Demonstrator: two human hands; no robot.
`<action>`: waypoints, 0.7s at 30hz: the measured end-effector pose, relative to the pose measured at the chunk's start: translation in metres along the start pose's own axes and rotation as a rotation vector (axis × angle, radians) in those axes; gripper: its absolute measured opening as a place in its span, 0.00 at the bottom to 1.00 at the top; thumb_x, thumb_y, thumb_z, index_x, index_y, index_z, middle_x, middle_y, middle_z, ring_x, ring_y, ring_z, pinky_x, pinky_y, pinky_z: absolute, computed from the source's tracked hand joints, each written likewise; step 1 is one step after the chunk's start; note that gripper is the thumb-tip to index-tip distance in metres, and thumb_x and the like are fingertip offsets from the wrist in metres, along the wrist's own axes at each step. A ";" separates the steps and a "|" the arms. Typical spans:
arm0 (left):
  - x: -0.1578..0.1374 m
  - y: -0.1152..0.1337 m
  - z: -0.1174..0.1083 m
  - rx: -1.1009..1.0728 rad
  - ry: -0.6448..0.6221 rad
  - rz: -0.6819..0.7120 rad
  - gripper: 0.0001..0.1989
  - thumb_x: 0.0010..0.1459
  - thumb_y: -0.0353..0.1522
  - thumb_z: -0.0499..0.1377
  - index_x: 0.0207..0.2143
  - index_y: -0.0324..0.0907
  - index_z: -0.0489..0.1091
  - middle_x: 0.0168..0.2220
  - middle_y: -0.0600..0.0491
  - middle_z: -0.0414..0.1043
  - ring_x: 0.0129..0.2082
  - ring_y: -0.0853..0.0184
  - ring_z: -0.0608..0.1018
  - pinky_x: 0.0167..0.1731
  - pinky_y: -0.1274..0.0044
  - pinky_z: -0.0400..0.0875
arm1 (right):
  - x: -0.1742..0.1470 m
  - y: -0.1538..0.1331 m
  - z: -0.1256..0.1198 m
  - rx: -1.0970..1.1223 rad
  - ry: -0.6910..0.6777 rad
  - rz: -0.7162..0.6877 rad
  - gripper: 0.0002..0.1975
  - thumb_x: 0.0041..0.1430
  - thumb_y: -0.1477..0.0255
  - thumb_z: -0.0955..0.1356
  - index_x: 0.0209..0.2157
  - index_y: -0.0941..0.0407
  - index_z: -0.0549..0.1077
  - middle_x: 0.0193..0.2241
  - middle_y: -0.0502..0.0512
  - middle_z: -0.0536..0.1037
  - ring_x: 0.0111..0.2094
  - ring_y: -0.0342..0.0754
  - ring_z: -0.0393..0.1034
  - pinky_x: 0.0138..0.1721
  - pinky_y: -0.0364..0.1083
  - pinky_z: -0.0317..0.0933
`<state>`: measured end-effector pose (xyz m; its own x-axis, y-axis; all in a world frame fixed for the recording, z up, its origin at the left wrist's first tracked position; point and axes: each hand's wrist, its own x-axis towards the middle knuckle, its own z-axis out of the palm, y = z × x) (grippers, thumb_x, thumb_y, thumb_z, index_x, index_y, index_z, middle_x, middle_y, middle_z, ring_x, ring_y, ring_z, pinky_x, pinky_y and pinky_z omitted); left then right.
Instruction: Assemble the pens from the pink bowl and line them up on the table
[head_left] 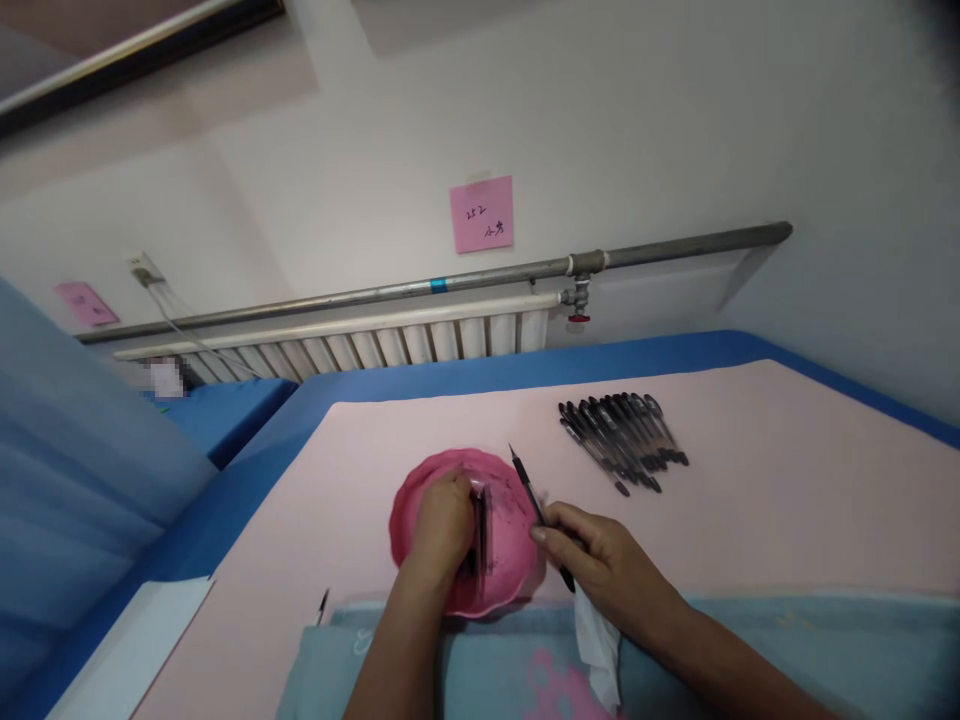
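Note:
My right hand (592, 550) pinches a black gel pen (527, 487), its bare writing tip pointing up and away from me. A crumpled white tissue (598, 640) hangs below the same hand. Inside a pink scalloped bowl (409, 478), my left hand (444, 515) is closed, with the fingertips turned down and mostly hidden. Against its right side lie several dark pens or pen parts (482, 530). Dark specks or small marks show on the bowl's inner surface. To the right, several capped black pens (622, 435) lie side by side in a slanted row on the pink sheet.
A pink sheet (750, 480) covers the blue-edged table. Near me lies a blue-green patterned cloth (750, 640), with a pen tip (323, 606) showing at its left. White paper (135, 650) lies front left. A radiator (420, 343) and pipe (675, 247) run along the wall.

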<state>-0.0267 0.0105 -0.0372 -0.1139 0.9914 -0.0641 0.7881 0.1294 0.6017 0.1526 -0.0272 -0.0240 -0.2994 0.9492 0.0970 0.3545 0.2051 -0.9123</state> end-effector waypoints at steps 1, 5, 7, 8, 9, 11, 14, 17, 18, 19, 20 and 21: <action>0.000 0.000 -0.001 0.020 0.002 0.020 0.15 0.54 0.24 0.48 0.38 0.37 0.72 0.43 0.44 0.73 0.42 0.63 0.72 0.44 0.75 0.62 | 0.000 0.000 0.000 -0.002 0.003 0.000 0.13 0.54 0.66 0.62 0.19 0.54 0.59 0.17 0.43 0.57 0.21 0.41 0.54 0.23 0.40 0.51; -0.001 0.004 0.000 0.110 -0.024 0.130 0.15 0.55 0.25 0.48 0.39 0.38 0.73 0.43 0.45 0.73 0.42 0.63 0.72 0.43 0.75 0.62 | 0.000 0.000 -0.001 -0.009 -0.007 -0.017 0.13 0.55 0.66 0.62 0.20 0.54 0.60 0.17 0.43 0.57 0.21 0.41 0.54 0.23 0.40 0.52; -0.002 0.005 0.002 0.137 -0.044 0.167 0.14 0.55 0.26 0.49 0.37 0.39 0.73 0.41 0.46 0.74 0.40 0.64 0.73 0.42 0.75 0.63 | 0.000 0.000 -0.001 -0.013 -0.018 -0.023 0.12 0.55 0.66 0.62 0.20 0.54 0.60 0.17 0.44 0.58 0.22 0.41 0.54 0.23 0.40 0.52; -0.002 0.005 0.003 0.147 -0.049 0.177 0.14 0.55 0.26 0.48 0.37 0.39 0.73 0.40 0.46 0.74 0.39 0.64 0.73 0.41 0.75 0.63 | 0.000 0.000 -0.001 -0.017 -0.023 -0.022 0.12 0.55 0.67 0.62 0.20 0.54 0.60 0.18 0.44 0.58 0.22 0.42 0.55 0.24 0.40 0.52; -0.002 0.005 0.004 0.156 -0.051 0.186 0.14 0.56 0.27 0.48 0.37 0.39 0.73 0.40 0.46 0.74 0.39 0.64 0.73 0.41 0.75 0.63 | 0.000 0.000 -0.001 -0.020 -0.024 -0.020 0.12 0.56 0.67 0.62 0.20 0.54 0.60 0.18 0.44 0.58 0.22 0.42 0.55 0.24 0.40 0.52; -0.001 0.004 0.005 0.178 -0.053 0.207 0.14 0.56 0.28 0.49 0.37 0.39 0.73 0.40 0.46 0.73 0.39 0.63 0.72 0.41 0.74 0.63 | 0.000 0.000 0.000 -0.025 -0.024 -0.016 0.12 0.55 0.67 0.61 0.20 0.54 0.60 0.18 0.44 0.58 0.22 0.42 0.55 0.24 0.41 0.52; 0.001 0.001 0.007 0.204 -0.058 0.222 0.13 0.55 0.28 0.50 0.36 0.40 0.74 0.40 0.46 0.73 0.39 0.63 0.73 0.40 0.75 0.63 | 0.000 -0.001 0.000 -0.030 -0.021 -0.011 0.12 0.55 0.67 0.61 0.20 0.54 0.60 0.18 0.44 0.59 0.22 0.42 0.55 0.24 0.41 0.52; 0.002 -0.001 0.009 0.226 -0.056 0.215 0.13 0.55 0.26 0.49 0.36 0.39 0.73 0.40 0.45 0.74 0.39 0.63 0.73 0.40 0.74 0.63 | 0.000 0.000 0.001 -0.024 -0.028 -0.006 0.12 0.55 0.67 0.62 0.20 0.54 0.61 0.17 0.44 0.59 0.22 0.42 0.55 0.24 0.41 0.52; 0.002 -0.001 0.009 0.234 -0.051 0.208 0.14 0.55 0.25 0.49 0.37 0.38 0.73 0.41 0.45 0.74 0.39 0.62 0.73 0.40 0.74 0.63 | 0.000 0.000 0.001 -0.020 -0.031 -0.005 0.12 0.55 0.67 0.62 0.20 0.54 0.61 0.17 0.44 0.58 0.22 0.42 0.55 0.24 0.41 0.52; 0.002 -0.001 0.010 0.241 -0.044 0.198 0.14 0.55 0.25 0.49 0.37 0.38 0.73 0.41 0.44 0.74 0.40 0.62 0.73 0.40 0.74 0.63 | 0.000 0.001 0.001 -0.016 -0.036 -0.004 0.12 0.55 0.67 0.62 0.20 0.54 0.61 0.17 0.44 0.58 0.22 0.42 0.55 0.24 0.41 0.52; 0.002 0.000 0.010 0.249 -0.034 0.184 0.14 0.55 0.25 0.48 0.38 0.37 0.72 0.41 0.44 0.74 0.40 0.62 0.74 0.39 0.74 0.63 | 0.000 0.001 0.001 -0.014 -0.038 -0.002 0.12 0.55 0.67 0.62 0.20 0.54 0.61 0.18 0.44 0.58 0.22 0.42 0.55 0.24 0.41 0.52; 0.001 0.001 0.010 0.257 -0.022 0.166 0.14 0.55 0.25 0.48 0.38 0.37 0.72 0.41 0.43 0.74 0.39 0.62 0.74 0.39 0.74 0.63 | 0.000 0.001 0.001 -0.014 -0.040 0.000 0.12 0.55 0.67 0.62 0.20 0.54 0.60 0.18 0.44 0.58 0.22 0.42 0.55 0.24 0.41 0.51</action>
<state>-0.0200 0.0120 -0.0450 0.0401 0.9992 -0.0012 0.9226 -0.0366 0.3841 0.1522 -0.0273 -0.0253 -0.3346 0.9389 0.0807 0.3670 0.2087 -0.9065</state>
